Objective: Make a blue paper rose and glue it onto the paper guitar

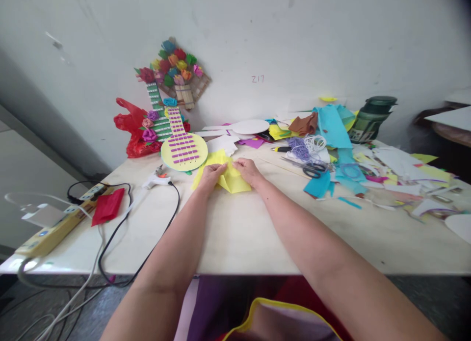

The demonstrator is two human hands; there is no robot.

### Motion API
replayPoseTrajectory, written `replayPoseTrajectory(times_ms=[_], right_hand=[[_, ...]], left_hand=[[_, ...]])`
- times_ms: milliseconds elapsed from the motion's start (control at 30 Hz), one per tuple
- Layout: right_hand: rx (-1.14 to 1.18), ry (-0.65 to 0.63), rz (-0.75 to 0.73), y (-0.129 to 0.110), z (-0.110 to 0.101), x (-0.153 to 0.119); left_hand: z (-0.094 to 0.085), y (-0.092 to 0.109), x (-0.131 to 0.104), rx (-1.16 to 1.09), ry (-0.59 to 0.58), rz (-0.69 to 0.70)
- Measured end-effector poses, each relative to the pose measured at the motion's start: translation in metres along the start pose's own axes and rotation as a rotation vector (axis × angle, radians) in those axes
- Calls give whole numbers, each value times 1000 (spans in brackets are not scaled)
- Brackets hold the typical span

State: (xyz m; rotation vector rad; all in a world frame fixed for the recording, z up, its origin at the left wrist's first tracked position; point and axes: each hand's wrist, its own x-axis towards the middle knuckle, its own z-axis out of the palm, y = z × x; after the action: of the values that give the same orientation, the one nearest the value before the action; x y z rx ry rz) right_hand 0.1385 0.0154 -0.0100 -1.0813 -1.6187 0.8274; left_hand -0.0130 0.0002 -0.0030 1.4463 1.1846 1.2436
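A thin yellow sheet, perhaps crepe or tissue paper (235,183), is creased and slightly raised off the table between my hands. My left hand (212,176) pinches it on the left side. On the other side, the fingers of my right hand (247,170) are closed on its upper right part. Just behind my left hand stands a paper guitar (184,152) with a round yellow body and purple strips. A glue gun (156,178) lies left of the guitar's base.
A power strip (47,233) with cables and a red packet (108,207) lie at the left. Scissors (312,170), a bundle of string (300,148), blue paper (333,127) and many paper scraps cover the right side. A dark green bottle (371,120) stands behind them.
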Motion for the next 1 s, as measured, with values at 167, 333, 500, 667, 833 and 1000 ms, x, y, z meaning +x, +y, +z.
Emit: replayPoseTrajectory(times_ms=[167,333,500,667,833,1000], right_hand=[[-95,3,-25,1,0,2],[-217,10,-42,-1,3,2],[-229,-15,-61,-3,1,0],[-108,-89,-39,-1,-5,-2],[44,-108,52,1,-4,-2],[137,-84,112,-1,-2,0]], left_hand=[[0,-4,2,2,3,8],[-3,-11,5,25,-29,13],[-4,-11,6,12,-14,-2],[-3,-11,8,-5,-1,-6],[-3,-12,8,10,51,1],[-4,-12,9,-13,64,21]])
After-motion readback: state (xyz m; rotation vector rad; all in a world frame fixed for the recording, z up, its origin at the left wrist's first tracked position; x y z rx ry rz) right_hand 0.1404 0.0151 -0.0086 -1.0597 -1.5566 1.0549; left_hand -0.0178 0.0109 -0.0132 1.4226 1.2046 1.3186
